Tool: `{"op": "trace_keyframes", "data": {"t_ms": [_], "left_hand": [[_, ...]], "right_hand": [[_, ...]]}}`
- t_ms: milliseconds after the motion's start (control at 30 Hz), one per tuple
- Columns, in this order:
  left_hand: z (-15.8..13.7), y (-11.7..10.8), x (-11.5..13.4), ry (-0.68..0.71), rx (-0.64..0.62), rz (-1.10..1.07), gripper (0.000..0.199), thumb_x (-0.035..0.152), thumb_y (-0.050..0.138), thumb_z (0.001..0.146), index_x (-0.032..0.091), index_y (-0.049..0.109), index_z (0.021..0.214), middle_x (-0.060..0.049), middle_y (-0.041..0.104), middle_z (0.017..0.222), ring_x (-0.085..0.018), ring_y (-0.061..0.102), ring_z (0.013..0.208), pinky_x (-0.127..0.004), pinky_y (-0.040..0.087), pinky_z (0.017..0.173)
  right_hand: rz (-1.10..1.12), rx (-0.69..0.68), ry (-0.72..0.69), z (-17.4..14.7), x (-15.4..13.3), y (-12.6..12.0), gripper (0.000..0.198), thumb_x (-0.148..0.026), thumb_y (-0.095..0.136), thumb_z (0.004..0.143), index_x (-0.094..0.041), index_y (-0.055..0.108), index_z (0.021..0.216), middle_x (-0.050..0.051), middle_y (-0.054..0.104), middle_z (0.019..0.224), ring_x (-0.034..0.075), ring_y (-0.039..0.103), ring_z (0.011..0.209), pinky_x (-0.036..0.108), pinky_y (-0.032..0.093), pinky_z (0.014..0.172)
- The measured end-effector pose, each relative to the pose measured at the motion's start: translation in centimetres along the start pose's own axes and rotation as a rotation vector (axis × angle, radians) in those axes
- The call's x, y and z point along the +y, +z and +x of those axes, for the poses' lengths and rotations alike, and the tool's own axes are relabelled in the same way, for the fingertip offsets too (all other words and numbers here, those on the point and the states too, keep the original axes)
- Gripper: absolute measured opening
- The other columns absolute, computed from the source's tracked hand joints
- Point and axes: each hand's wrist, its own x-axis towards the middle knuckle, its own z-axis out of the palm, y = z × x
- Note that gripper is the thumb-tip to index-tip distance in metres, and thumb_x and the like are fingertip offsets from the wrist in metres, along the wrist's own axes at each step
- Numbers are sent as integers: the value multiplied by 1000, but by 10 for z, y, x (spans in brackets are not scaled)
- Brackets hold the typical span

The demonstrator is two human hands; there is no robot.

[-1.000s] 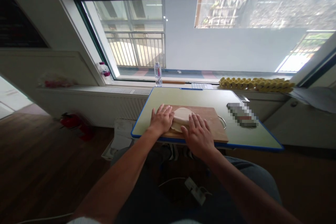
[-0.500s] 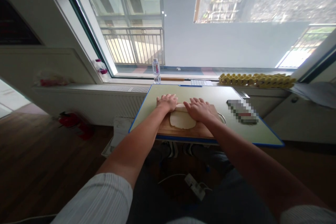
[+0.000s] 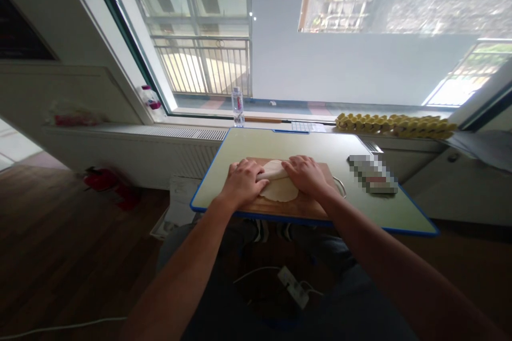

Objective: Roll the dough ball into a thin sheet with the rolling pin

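A pale rolling pin [image 3: 273, 172] lies slantwise across a flat sheet of dough [image 3: 281, 191] on a wooden cutting board [image 3: 306, 209]. My left hand [image 3: 245, 180] grips the pin's left end, its thumb near the dough's edge. On the right end, my right hand [image 3: 306, 172] rests with its fingers curled over the top. Both palms cover the pin's ends, so only its middle shows. The dough spreads toward me and also shows beyond the pin. A metal handle [image 3: 340, 186] sticks out at the board's right side.
The board lies on a small blue-edged table [image 3: 256, 141]. A blurred-out flat object [image 3: 373, 175] is at its right. Beyond stand a water bottle [image 3: 237, 107] and yellow egg trays [image 3: 394, 124] on the sill. A power strip [image 3: 293, 286] lies on the floor below.
My left hand has come closer to me and a little left, so the rolling pin now slants. My right hand has shifted only slightly. The view has tilted a little.
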Motion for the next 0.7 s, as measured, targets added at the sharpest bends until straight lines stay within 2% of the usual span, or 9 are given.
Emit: {"op": "trace_keyframes", "data": {"t_ms": [67, 167, 233, 333, 400, 533, 700], "left_hand": [[-19, -5, 2, -40, 8, 1, 18, 41, 69, 97, 28, 73, 108, -4, 76, 119, -28, 63, 118, -49, 44, 109], [-40, -8, 4, -134, -16, 30, 19, 41, 64, 100, 29, 73, 110, -5, 76, 121, -28, 63, 118, -50, 44, 110], [-44, -6, 6, -196, -20, 71, 28, 45, 58, 103, 31, 72, 123, -7, 73, 136, -30, 60, 128, -52, 41, 117], [-35, 1, 8, -267, -23, 138, 48, 52, 42, 109, 34, 62, 148, -6, 59, 160, -32, 47, 148, -61, 27, 127], [-26, 4, 8, -299, -48, 163, 54, 54, 32, 111, 35, 56, 155, -5, 52, 167, -33, 41, 154, -66, 22, 129], [-13, 7, 2, -317, -56, 174, 57, 57, 26, 111, 37, 56, 156, -5, 52, 166, -33, 42, 154, -66, 21, 129], [-3, 6, -8, -355, -78, 142, 58, 58, 26, 110, 36, 58, 153, -6, 53, 166, -34, 44, 152, -67, 23, 128]], "right_hand": [[-16, -10, -89, -6, -6, 4, 44, -43, 41, 111, -24, 68, 141, 12, 67, 146, 29, 54, 139, 41, 38, 118], [1, 47, -44, -9, -19, 9, 53, -51, 41, 111, -22, 59, 152, 12, 58, 157, 29, 48, 147, 44, 36, 122], [-21, 58, -33, -7, -28, 12, 58, -53, 36, 112, -23, 51, 159, 11, 50, 166, 32, 40, 154, 52, 32, 125], [-57, 40, -16, 3, -37, 15, 62, -55, 27, 113, -26, 44, 165, 8, 41, 172, 35, 33, 158, 62, 28, 126], [-61, 29, 1, 11, -39, 15, 64, -57, 25, 113, -27, 44, 166, 8, 42, 172, 35, 35, 157, 62, 30, 126], [-88, -2, -19, 24, -39, 12, 61, -58, 27, 112, -33, 44, 166, 7, 45, 170, 36, 38, 154, 62, 33, 123], [-143, -115, -151, 44, -40, 5, 52, -51, 32, 113, -43, 47, 162, 2, 40, 174, 36, 37, 155, 65, 36, 120]]}}
